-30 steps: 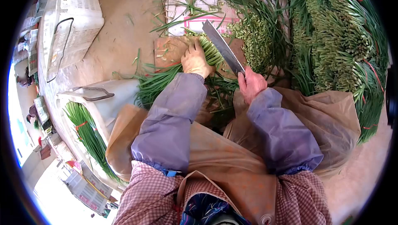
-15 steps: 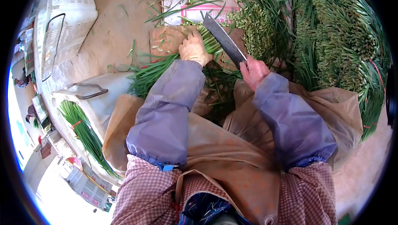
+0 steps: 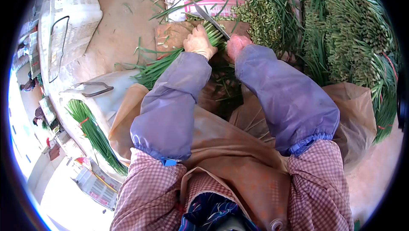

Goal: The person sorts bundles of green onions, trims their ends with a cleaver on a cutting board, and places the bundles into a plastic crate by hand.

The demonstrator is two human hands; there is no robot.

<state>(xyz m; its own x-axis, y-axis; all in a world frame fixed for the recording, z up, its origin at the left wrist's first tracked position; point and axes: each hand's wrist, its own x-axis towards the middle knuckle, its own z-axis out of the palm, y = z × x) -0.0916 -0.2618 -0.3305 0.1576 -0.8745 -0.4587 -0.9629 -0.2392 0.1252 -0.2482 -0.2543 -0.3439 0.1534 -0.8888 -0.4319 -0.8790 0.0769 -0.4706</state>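
Note:
My left hand (image 3: 199, 42) is wrapped round a bunch of green chives (image 3: 164, 66) lying across a wooden board (image 3: 169, 33). The pale stem ends stick out beyond my fingers, and the long leaves trail toward the lower left. In my right hand (image 3: 237, 45), closed round its handle, is a knife (image 3: 210, 19) with a long dark blade. The blade slants up and left over the stem ends, close to my left fingers. Whether its edge touches the stems I cannot tell. Short cut stem pieces (image 3: 264, 28) lie heaped to the right of the board.
Stacked chive bundles (image 3: 358, 31) tied with red bands fill the right side. Loose leaves lie on a printed sack (image 3: 204, 5) behind the board. At left are a white crate (image 3: 79, 18) and a white container (image 3: 121, 84) holding a tied bundle (image 3: 96, 131). Distant people appear far left.
My right hand and the knife have moved up and left, bringing the blade over the stem ends. My left hand has stayed on the bunch almost unmoved.

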